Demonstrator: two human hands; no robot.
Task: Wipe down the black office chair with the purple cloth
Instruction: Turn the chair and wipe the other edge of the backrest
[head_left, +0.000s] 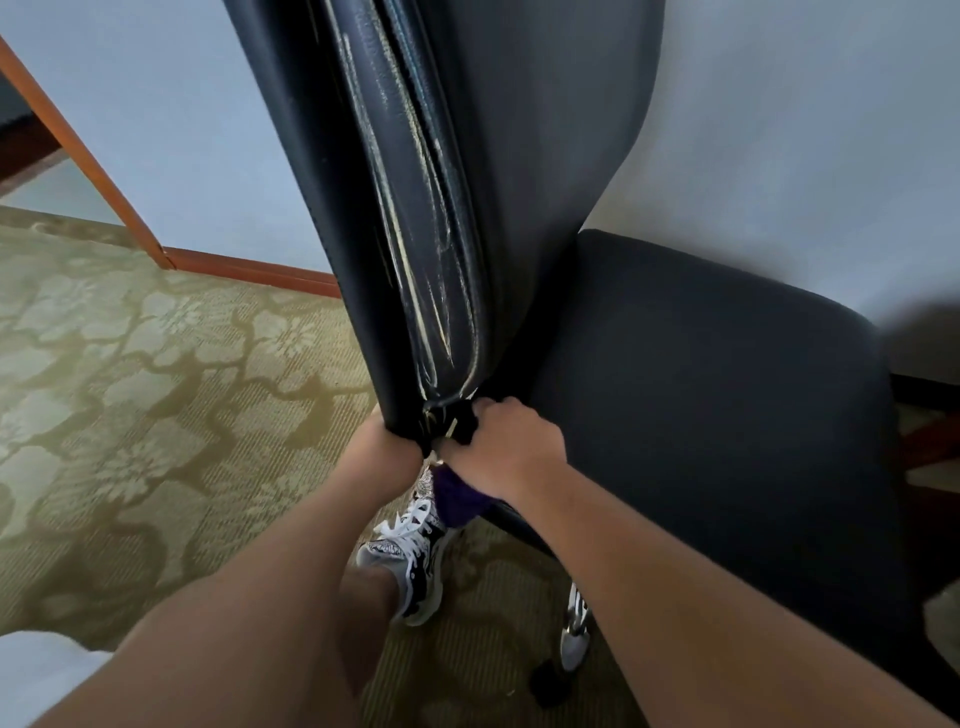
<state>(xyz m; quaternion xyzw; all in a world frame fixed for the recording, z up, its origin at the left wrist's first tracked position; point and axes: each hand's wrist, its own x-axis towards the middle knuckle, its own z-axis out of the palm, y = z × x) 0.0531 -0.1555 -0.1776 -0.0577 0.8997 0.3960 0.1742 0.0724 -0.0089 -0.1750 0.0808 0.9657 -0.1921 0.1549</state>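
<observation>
The black office chair fills the middle of the head view: its tall backrest (441, 182), seen edge-on with a worn, cracked seam, and its fabric seat (701, 389) to the right. My left hand (387, 441) grips the bottom corner of the backrest from the left; its fingers are hidden behind the edge. My right hand (506, 441) is closed at the same bottom corner, where backrest meets seat. The purple cloth (457, 499) bunches out from under my right palm and hangs below it.
Patterned green carpet (156, 389) covers the floor at left. A pale wall with a wooden baseboard (249, 267) runs behind the chair. My sneakered feet (410, 556) stand beside the chair's base and a black caster (550, 680).
</observation>
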